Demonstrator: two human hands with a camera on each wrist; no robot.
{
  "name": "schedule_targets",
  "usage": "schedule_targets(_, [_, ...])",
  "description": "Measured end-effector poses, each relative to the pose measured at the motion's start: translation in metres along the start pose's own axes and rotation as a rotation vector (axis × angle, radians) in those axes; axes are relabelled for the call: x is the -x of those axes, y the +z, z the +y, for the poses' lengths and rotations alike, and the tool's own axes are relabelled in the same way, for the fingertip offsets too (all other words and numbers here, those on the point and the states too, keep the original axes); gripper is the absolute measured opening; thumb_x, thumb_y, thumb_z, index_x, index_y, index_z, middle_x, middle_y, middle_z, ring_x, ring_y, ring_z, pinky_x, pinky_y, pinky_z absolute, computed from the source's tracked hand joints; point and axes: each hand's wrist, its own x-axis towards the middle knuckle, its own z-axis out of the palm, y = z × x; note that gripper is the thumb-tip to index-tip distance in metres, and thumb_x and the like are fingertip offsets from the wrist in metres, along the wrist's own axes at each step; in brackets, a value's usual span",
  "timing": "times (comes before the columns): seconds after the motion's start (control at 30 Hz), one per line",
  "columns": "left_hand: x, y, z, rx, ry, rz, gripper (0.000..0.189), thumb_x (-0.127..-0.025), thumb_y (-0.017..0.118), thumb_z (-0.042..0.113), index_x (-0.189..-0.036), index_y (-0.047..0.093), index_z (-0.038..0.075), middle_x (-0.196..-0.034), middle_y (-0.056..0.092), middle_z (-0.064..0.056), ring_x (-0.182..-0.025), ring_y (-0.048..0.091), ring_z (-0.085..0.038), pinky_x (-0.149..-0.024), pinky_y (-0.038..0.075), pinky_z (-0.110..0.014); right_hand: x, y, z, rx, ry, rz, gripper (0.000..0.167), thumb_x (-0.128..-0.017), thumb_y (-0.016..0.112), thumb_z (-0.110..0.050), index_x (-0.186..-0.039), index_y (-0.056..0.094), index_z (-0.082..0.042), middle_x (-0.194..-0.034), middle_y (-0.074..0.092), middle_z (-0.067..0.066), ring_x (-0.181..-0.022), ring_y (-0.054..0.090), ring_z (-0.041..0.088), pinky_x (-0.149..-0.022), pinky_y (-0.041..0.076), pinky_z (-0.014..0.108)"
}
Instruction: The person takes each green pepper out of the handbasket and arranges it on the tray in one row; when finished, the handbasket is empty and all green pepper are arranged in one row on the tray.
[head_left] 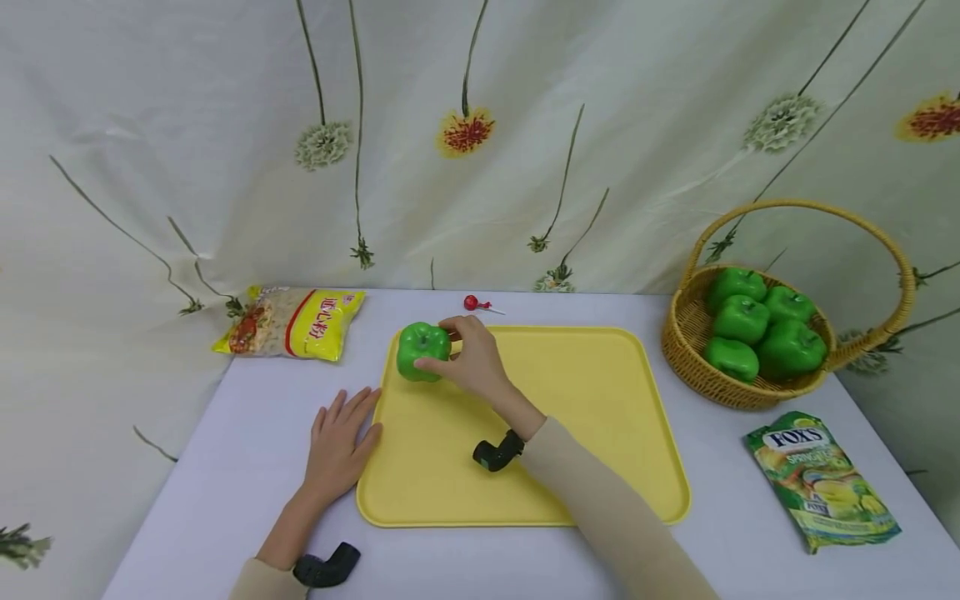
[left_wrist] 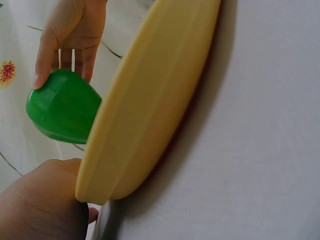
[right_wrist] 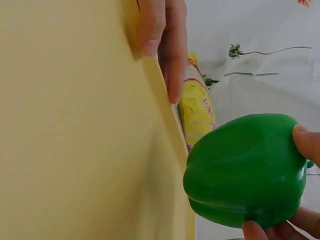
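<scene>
In the head view, my right hand (head_left: pixel 477 360) grips a green bell pepper (head_left: pixel 422 354) between thumb and fingers. This pepper is at the far left corner of a yellow tray (head_left: pixel 585 417); whether it touches the tray I cannot tell. The right wrist view shows the pepper (right_wrist: pixel 245 170) close up, with the thumb on one side and fingertips on the other. Beside the tray's left edge lies my left hand (head_left: pixel 337 442), fingers extended, its thumb and fingertips close to the rim. From the left wrist, the pepper (left_wrist: pixel 62 107) is partly hidden behind the tray's rim (left_wrist: pixel 145 110).
A wicker basket (head_left: pixel 697 379) with a tall handle holds several green peppers (head_left: pixel 741 318) at the right. In front of it lies a green FOX'S candy bag (head_left: pixel 821 483). A yellow food packet (head_left: pixel 292 323) is at the back left, and a red lollipop (head_left: pixel 471 302) lies behind the tray.
</scene>
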Motion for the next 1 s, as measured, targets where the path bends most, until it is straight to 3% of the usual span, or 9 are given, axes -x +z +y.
schedule_targets(0.23, [0.000,0.001,-0.001,-0.005,0.004,0.001,0.051,-0.099,0.053,0.022,-0.146,0.043,0.007,-0.150,0.042,-0.020,-0.144,0.020,-0.049,-0.113,0.007,-0.070,-0.005,0.027,-0.009,0.035,0.030,-0.051,0.062,-0.076,0.084,-0.035,-0.123,0.060,-0.002,-0.116,0.060,0.011,-0.107,0.062,0.024,-0.081,0.052,0.022])
schedule_targets(0.5, [0.000,0.003,-0.004,-0.004,0.018,0.011,0.051,-0.098,0.053,0.022,-0.144,0.044,0.002,-0.149,0.043,-0.021,-0.143,0.021,-0.049,-0.113,0.008,-0.070,-0.003,0.041,-0.012,0.073,0.047,-0.069,0.062,-0.077,0.083,-0.040,-0.123,0.059,-0.005,-0.118,0.058,0.008,-0.105,0.059,0.018,-0.087,0.049,0.022])
schedule_targets(0.77, [-0.005,0.005,0.002,-0.002,0.036,0.004,0.050,-0.098,0.053,0.021,-0.143,0.045,0.001,-0.149,0.044,-0.021,-0.143,0.022,-0.051,-0.113,0.009,-0.070,-0.001,0.033,-0.008,0.091,0.021,-0.087,0.070,-0.077,0.082,-0.040,-0.131,0.054,-0.005,-0.125,0.056,0.010,-0.109,0.058,0.022,-0.090,0.050,0.022])
schedule_targets(1.0, [-0.002,0.003,0.004,-0.018,0.036,0.034,0.048,-0.098,0.054,0.019,-0.142,0.046,0.001,-0.148,0.044,-0.022,-0.141,0.023,-0.053,-0.111,0.010,-0.072,0.005,0.015,-0.010,0.068,-0.023,-0.120,0.077,-0.078,0.082,-0.041,-0.138,0.050,-0.007,-0.134,0.052,0.011,-0.118,0.055,0.028,-0.095,0.050,0.030])
